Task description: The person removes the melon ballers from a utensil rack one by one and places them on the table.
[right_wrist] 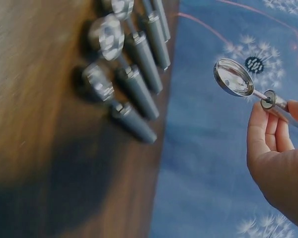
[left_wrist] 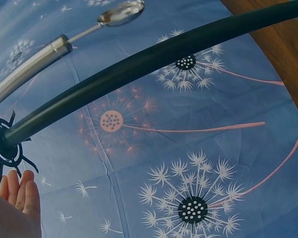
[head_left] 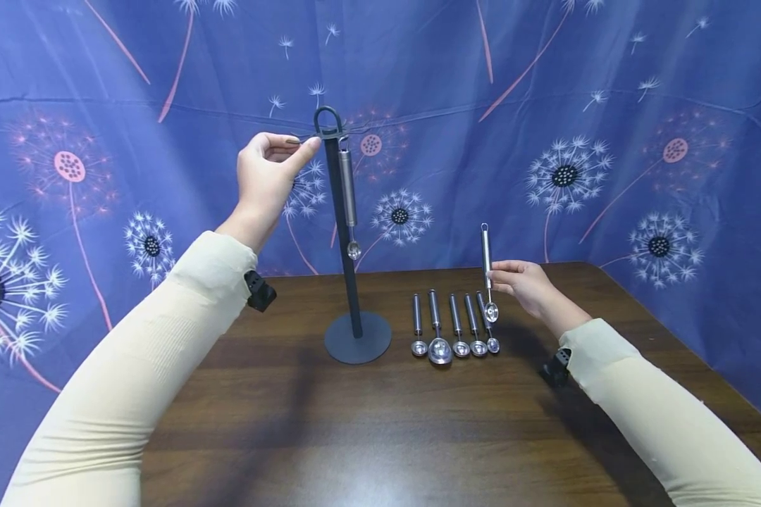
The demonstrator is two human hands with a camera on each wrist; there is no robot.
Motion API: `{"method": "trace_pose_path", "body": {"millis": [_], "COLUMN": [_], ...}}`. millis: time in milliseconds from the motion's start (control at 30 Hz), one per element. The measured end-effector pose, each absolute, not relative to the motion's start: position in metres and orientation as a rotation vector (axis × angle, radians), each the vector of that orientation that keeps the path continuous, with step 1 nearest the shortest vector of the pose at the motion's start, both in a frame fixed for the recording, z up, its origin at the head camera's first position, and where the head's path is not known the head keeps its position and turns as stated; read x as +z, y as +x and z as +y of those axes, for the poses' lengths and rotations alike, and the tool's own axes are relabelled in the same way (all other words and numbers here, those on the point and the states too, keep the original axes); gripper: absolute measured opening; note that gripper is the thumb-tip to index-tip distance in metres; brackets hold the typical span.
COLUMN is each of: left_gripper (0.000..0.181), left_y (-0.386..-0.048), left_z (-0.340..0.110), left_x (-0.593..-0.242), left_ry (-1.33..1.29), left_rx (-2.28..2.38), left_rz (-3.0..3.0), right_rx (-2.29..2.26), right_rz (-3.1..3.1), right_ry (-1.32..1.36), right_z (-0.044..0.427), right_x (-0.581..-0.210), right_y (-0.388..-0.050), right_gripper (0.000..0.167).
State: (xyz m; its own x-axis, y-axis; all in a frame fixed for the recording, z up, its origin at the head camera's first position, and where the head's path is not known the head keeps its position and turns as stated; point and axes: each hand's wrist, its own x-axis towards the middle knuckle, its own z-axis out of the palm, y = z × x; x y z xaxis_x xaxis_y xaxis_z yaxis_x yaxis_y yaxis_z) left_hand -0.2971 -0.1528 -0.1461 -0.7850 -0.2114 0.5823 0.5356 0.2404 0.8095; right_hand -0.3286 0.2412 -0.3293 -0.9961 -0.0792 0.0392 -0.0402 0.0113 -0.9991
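A dark metal utensil stand (head_left: 347, 274) with a round base, a loop on top and a ring of small hooks rises from the table. At its top my left hand (head_left: 268, 169) pinches one of the hooks between thumb and fingers. From another hook hangs a small steel measuring spoon (head_left: 349, 186), bowl down. My right hand (head_left: 523, 285) grips a second measuring spoon (right_wrist: 233, 78) by its handle, upright with the bowl at the bottom, above the table. Below and left of it, several more measuring spoons (head_left: 440, 350) lie in a row, handles pointing away.
The brown wooden table (head_left: 380, 436) ends at a blue curtain (head_left: 456, 63) with a dandelion print, close behind the stand and spoons. The stand's round base (head_left: 336, 346) sits left of the spoon row.
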Motion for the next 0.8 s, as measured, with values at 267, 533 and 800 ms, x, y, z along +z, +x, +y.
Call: {"method": "trace_pose_path", "body": {"millis": [267,533,800], "left_gripper": [0.035,0.033,0.032], "left_y": [-0.299,-0.301,-0.303], "left_z": [-0.153,-0.152,-0.152], "left_x": [-0.147,-0.148,-0.147], "left_ry": [-0.317,-0.335,-0.334], "left_rx": [-1.596,-1.594,-1.628], "left_rz": [-1.905,-1.904,-1.863], "right_rx": [-2.154,-2.081,-1.974], "right_rz": [2.195,2.251,2.321], "right_ry": [-0.019,0.053,0.085], "right_z": [0.258,0.267,0.27], "right_x": [-0.346,-0.361,-0.37], "right_y": [-0.324,-0.324,-0.324], "right_gripper": [0.033,0.047,0.045]}}
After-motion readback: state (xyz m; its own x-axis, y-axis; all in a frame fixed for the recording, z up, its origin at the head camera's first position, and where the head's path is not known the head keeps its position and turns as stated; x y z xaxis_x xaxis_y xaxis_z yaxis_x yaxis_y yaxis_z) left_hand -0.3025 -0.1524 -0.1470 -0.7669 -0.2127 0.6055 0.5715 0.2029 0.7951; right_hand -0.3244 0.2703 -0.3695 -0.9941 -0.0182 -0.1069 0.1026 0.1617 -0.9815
